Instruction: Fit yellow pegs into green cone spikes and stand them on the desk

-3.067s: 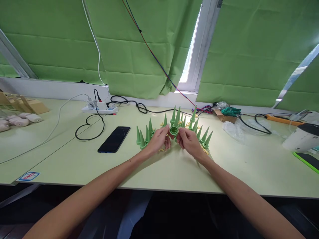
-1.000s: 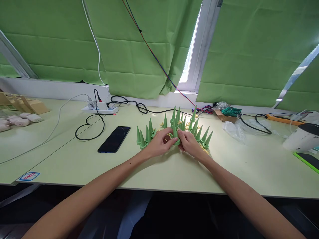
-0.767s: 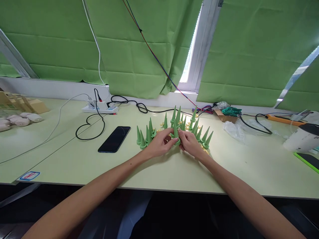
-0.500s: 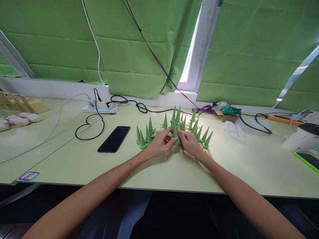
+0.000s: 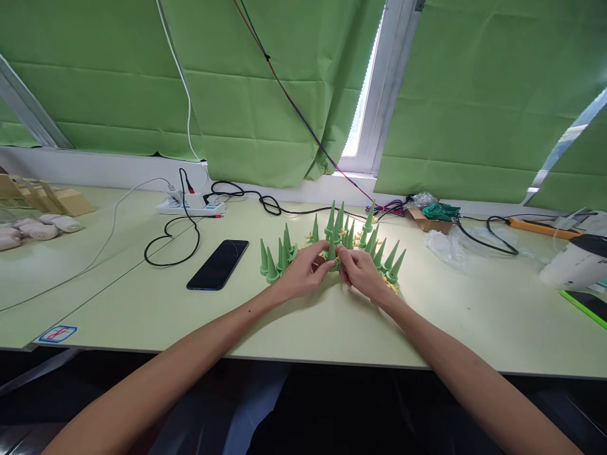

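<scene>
Several green cones stand upright on the pale table, with small yellow pieces among them. Between my hands is one green cone, pointing up. My left hand has its thumb and fingers closed round the cone's lower part from the left. From the right, my right hand is pinched at the same cone's side; anything small inside its fingertips is hidden. More cones stand to the left and to the right of my hands.
A black phone lies left of the cones. Behind it are a white power strip and black cables. At the right are a small cardboard box, clear plastic bags, a white cup and a green-edged phone.
The cone between my hands has tilted or lowered very slightly, and my fingers have shifted a little around it. Everything else looks the same.
</scene>
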Available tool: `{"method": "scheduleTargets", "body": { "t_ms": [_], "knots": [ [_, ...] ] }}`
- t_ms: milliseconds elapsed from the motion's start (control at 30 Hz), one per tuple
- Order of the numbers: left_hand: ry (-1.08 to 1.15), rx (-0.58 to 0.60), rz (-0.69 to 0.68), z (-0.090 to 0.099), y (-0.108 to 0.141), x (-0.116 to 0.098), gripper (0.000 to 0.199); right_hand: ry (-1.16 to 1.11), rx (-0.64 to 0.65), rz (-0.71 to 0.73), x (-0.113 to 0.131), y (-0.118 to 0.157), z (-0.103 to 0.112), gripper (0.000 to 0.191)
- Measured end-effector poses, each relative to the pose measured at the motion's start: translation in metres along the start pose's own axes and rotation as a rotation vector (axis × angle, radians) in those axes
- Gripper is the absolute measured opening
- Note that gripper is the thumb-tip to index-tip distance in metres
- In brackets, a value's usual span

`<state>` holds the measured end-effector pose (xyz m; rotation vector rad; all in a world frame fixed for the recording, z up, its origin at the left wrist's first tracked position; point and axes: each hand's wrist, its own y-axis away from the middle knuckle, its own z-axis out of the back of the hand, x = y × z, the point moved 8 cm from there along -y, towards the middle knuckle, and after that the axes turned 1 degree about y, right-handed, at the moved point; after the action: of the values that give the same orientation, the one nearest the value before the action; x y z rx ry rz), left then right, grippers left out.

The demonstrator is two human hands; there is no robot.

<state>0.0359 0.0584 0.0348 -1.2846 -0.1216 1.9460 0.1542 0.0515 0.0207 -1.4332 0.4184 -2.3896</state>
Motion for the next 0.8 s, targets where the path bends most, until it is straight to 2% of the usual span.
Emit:
{"method": "scheduleTargets", "body": {
  "t_ms": [367,600,800],
  "knots": [
    [-0.02,-0.018,-0.014,0.0009,-0.0003,0.0002,0.017,-0.018,-0.002,-0.022,-0.0025,0.0004,-0.0021,0.073],
    [-0.009,-0.037,0.011,0.002,-0.0012,0.0025,0.016,-0.185,0.015,-0.069,-0.0083,0.0006,-0.0074,0.063],
    [-0.039,-0.052,-0.006,0.0032,-0.0008,-0.0001,0.017,-0.152,0.025,-0.057,-0.0071,0.0013,-0.0075,0.061]
  ]
}}
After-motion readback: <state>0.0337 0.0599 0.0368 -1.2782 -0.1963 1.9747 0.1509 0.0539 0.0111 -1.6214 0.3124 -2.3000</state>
